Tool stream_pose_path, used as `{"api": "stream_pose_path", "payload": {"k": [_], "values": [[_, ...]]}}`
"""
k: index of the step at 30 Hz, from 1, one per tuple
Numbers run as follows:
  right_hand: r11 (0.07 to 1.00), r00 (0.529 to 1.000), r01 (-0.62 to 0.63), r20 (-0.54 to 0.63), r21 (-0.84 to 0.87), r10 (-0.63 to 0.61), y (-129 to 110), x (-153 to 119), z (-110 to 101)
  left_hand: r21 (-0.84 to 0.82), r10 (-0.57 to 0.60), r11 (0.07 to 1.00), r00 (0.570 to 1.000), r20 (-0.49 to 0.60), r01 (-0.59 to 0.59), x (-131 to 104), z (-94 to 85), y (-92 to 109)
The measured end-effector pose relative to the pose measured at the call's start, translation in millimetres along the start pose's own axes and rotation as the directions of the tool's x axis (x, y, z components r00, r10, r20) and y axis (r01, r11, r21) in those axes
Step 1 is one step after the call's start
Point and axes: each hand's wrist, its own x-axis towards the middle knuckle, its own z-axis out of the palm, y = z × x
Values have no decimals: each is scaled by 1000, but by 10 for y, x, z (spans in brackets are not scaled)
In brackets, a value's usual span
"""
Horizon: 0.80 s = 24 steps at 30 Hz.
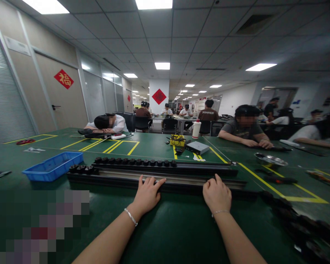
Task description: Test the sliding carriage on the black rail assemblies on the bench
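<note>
A long black rail [181,186] with a pale metal channel lies across the green table in front of me. My left hand [147,196] rests on its near edge, fingers spread and apart. Farther along the same rail, my right hand [217,194] has its fingers curled in over the channel; what they hold, if anything, is hidden. A few black knob-like parts [81,169] sit at the rail's left end. Just behind runs a second black rail [203,169], carrying a row of several similar black parts [139,161].
Left of the rails stands a blue tray [51,171]. More black parts [305,223] lie at the right, near a dark tool [280,179] and a metal bowl [271,160]. A grey box [197,147] and white bottle [196,129] stand behind. People sit across the table.
</note>
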Motion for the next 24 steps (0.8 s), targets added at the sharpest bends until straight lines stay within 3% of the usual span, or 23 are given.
{"api": "stream_pose_path", "payload": {"k": [24], "values": [[993,995,-98,-16,-70,97,75,8,62,14,-2,1000,1000,4,2,-1,-19,11]]}}
